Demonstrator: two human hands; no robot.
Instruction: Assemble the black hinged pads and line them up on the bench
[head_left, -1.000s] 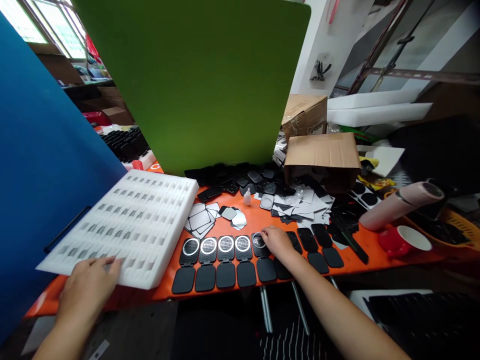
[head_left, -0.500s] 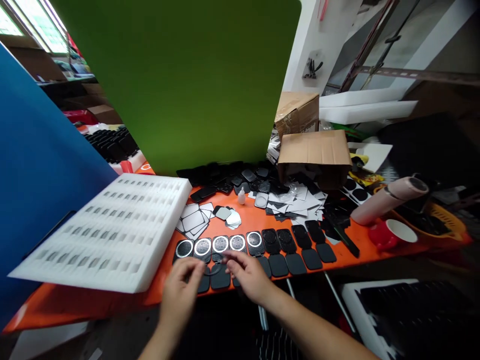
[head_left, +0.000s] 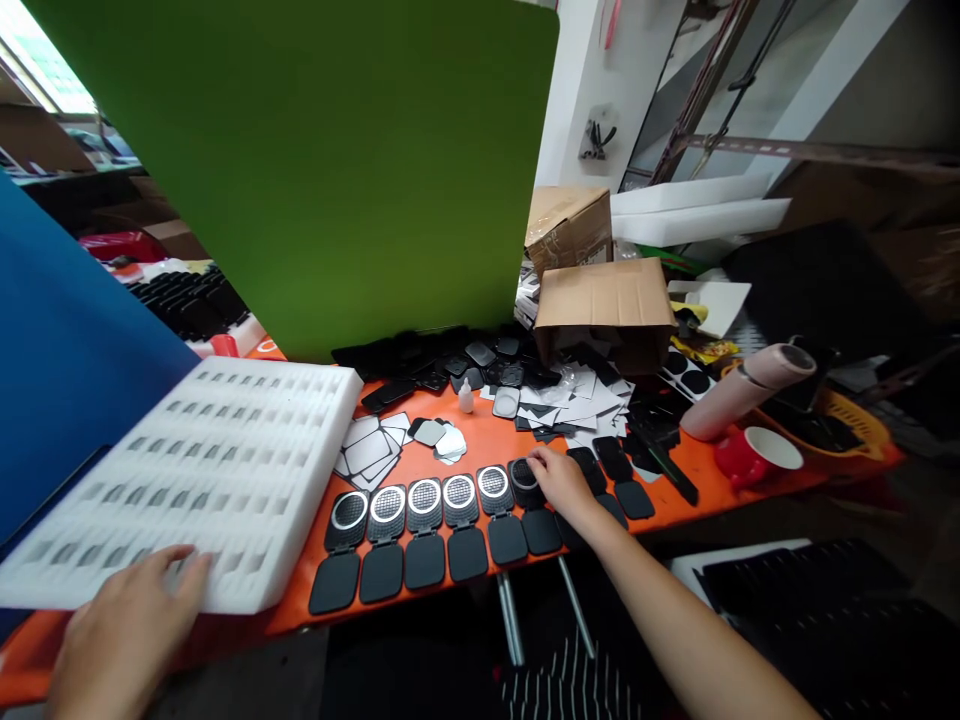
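Note:
A row of open black hinged cases (head_left: 424,562) lies along the table's front edge, mesh faces behind and flat lids toward me. Bright silver-white rings (head_left: 388,504) sit on the mesh of the several cases at the left. My right hand (head_left: 564,486) is over the sixth case (head_left: 523,490), fingertips pinched at its mesh face; whatever they hold is too small to make out, though a faint grey arc shows there. At far left, my left hand (head_left: 135,625) reaches over the near edge of a white foam tray (head_left: 300,520) with slots, thumb and fingers apart and nothing visible between them.
Behind the row lie white-and-black sheets (head_left: 367,450), pale rounded plates (head_left: 450,442) and a small dropper bottle (head_left: 466,397). Black parts, paper pieces and cardboard boxes (head_left: 604,295) fill the back. A pink flask (head_left: 742,392) and red mug (head_left: 742,458) stand at right.
My hands were together above the row near a thin dark ring-like piece. Since then my left hand has moved left to the foam tray and my right hand rightward to the sixth case.

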